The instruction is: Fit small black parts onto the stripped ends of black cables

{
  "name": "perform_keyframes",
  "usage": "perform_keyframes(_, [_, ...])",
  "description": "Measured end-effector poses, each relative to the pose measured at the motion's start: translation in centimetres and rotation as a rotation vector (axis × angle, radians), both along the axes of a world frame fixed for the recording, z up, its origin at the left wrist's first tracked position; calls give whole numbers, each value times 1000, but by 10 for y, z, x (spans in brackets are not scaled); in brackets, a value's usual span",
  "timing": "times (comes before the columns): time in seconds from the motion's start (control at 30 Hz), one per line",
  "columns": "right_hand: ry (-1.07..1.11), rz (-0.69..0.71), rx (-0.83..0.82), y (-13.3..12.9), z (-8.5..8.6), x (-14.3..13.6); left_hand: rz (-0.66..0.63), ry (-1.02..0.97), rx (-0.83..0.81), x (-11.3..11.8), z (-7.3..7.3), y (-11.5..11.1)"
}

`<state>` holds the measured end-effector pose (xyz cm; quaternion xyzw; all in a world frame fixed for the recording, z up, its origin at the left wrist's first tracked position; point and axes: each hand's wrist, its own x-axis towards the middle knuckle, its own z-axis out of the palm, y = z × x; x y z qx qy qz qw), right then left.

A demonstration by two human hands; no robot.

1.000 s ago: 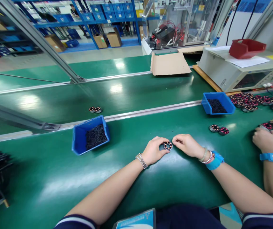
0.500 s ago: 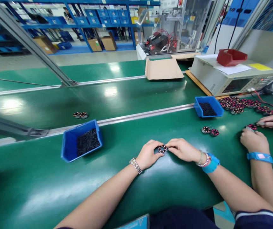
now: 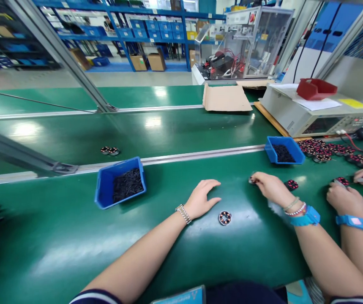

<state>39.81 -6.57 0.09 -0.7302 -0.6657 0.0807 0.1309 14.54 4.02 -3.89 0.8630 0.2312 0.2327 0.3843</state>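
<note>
Far wound rings (image 3: 110, 150): a pair, lying beyond and to the left of the lone wound ring (image 3: 225, 218).
Left blue bin (image 3: 103, 185): left of and beyond the lone ring, with short black pieces (image 3: 127, 185) inside.
Left hand (image 3: 198, 202): beside the lone ring on its left, thumb and fingers spread wide, nothing in them.
Lone wound ring: flat on the green bench, touched by neither hand.
Right hand (image 3: 271, 188): right of and beyond the lone ring, fingertips pinched on a small part (image 3: 252, 180), seemingly another wound ring, mostly hidden; whether it touches the bench I cannot tell.
Step in hand: judged a changeover, one ring loose and another part in the right fingertips.
Right blue bin (image 3: 269, 153): beyond the lone ring, to its right, also holding black pieces.
Nearby red ring (image 3: 292, 185): right of the lone ring, close by the right hand.
Next move: probably calls for a light rim grip, clear of the windings.
Co-worker's hands (image 3: 347, 200): well right of the lone ring, at a ring of their own.
</note>
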Motion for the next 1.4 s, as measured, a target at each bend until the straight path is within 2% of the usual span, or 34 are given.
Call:
perform_keyframes(0.07, [132, 256, -7, 20, 6, -17, -25, 5, 50, -1, -1, 2])
perform_keyframes(0.13, [156, 333, 33, 49, 10, -30, -53, 27, 38, -1, -3, 3])
perform_keyframes(0.2, [104, 271, 78, 85, 8, -40, -76, 41, 10, -1, -4, 3])
perform_keyframes(0.33, [19, 180, -35, 151, -11, -51, -90, 53, -30, -4, -3, 6])
perform_keyframes(0.4, [14, 155, -63, 171, -20, -54, -133, 57, -39, -7, 0, 11])
perform_keyframes(0.47, [16, 132, -89, 179, -27, -56, -211, 55, -45, -11, 5, 18])
perform_keyframes(0.57, [37, 123, -93, 174, -29, -61, -328, 66, -25, -15, 10, 27])
perform_keyframes(0.63, [65, 127, -67, 161, -27, -64, -357, 98, 11, -15, 10, 27])
perform_keyframes(0.7, [108, 123, -31, 142, -24, -66, -289, 140, 55, -13, 8, 24])
perform_keyframes(0.8, [200, 91, 25, 108, -24, -66, -119, 172, 102, -11, 4, 17])
perform_keyframes(0.87, [401, 30, 42, 85, -29, -64, -103, 143, 106, -11, 3, 15])
perform_keyframes(0.93, [710, -79, 28, 65, -34, -66, -136, 116, 88, -10, 3, 15])
perform_keyframes(1.03, [1094, -205, -10, 46, -39, -75, -116, 123, 64, -10, 2, 14])
perform_keyframes(1.13, [1242, -217, -31, 38, -37, -86, -61, 138, 87, -8, 0, 10])
perform_keyframes(1.4, [1283, -240, -43, 37, -34, -94, -37, 153, 114, -6, -3, 6])
